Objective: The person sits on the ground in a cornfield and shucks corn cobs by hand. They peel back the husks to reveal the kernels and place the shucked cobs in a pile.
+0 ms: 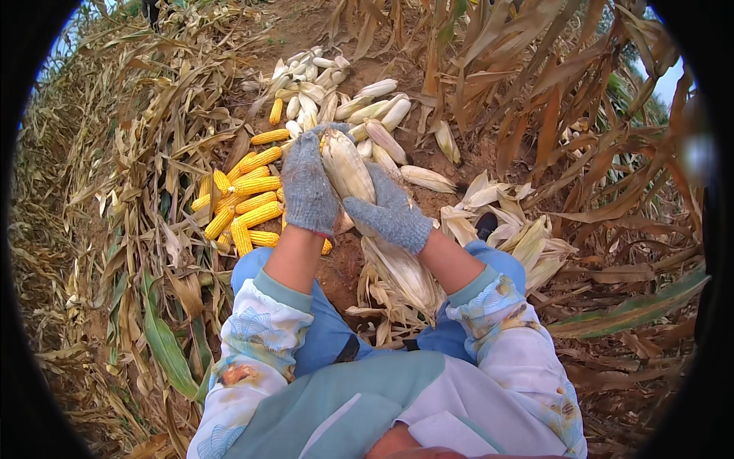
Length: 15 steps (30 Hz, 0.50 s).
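A corn ear in pale dry husk [348,167] is held between my two hands, which wear grey knitted gloves. My left hand [311,186] grips the ear's upper end from the left, and a bit of yellow kernel shows beside its fingers. Around the lower part of the same ear, my right hand [393,211] is closed, thumb across the husk. Below it hang long loose husk leaves [401,275]; whether they join this ear cannot be seen. Husked yellow corn cobs [256,185] lie piled just left of my left hand.
Several ears still in husk [387,140] lie heaped on brown soil beyond my hands. Stripped husks [530,246] are piled at my right knee. Dry cornstalks [516,86] stand at the right, and flattened stalks [132,172] cover the left. A person's legs [151,12] appear far off.
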Motion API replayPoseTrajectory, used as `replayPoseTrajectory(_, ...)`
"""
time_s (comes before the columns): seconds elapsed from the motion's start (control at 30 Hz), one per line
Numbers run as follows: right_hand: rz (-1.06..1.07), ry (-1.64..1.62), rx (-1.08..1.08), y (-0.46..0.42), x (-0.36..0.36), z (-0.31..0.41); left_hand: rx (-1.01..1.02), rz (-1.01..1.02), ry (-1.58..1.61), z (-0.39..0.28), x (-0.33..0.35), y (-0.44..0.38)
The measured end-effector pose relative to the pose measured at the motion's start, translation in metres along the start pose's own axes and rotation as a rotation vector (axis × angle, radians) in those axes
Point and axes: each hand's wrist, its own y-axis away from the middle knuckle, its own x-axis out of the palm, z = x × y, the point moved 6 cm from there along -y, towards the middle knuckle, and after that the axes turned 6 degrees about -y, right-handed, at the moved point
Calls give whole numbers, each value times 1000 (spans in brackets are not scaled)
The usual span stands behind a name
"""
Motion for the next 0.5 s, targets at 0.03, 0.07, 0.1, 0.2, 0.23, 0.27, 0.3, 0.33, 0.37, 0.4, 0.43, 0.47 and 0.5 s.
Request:
replayPoseTrajectory(0.03, 1, 1, -8, 0, 1, 1, -19, -4, 25, 1, 0, 0)
replayPoseTrajectory(0.07, 3, 1, -15, 0, 1, 4, -37, -9, 50, 2, -1, -1)
replayPoseTrajectory(0.1, 9, 0, -19, 0, 3, 9, -57, -20, 76, 4, -3, -1)
replayPoseTrajectory(0.2, 5, 4, 40, 2, 5, 22, -35, -47, 46, 12, -17, -14)
replayPoseTrajectory(0.23, -1, -37, 39, 2, 5, 18, -35, -79, 26, 14, -20, -14)
replayPoseTrajectory(0.27, -7, -77, 37, 3, 6, 13, -35, -112, 5, 18, -22, -13)
replayPoseTrajectory(0.3, -15, -116, 31, 2, 6, 10, -31, -140, -15, 18, -24, -15)
replayPoseTrajectory(0.33, -5, -234, 63, 1, 8, 7, -75, -123, 34, 22, -27, -18)
replayPoseTrajectory(0.37, -3, -286, 88, 3, 10, 6, 7, -102, -52, 22, -33, -20)
replayPoseTrajectory(0.4, 0, -336, 110, 3, 11, 6, 90, -78, -137, 22, -38, -21)
replayPoseTrajectory(0.43, 2, -386, 132, 3, 13, 6, 80, -89, -218, 27, -45, -23)
replayPoseTrajectory(0.47, 4, -408, 141, 2, 14, 2, 70, -100, -299, 32, -52, -26)
replayPoseTrajectory(0.5, -1, -429, 151, 2, 13, -3, 56, -105, -379, 36, -57, -28)
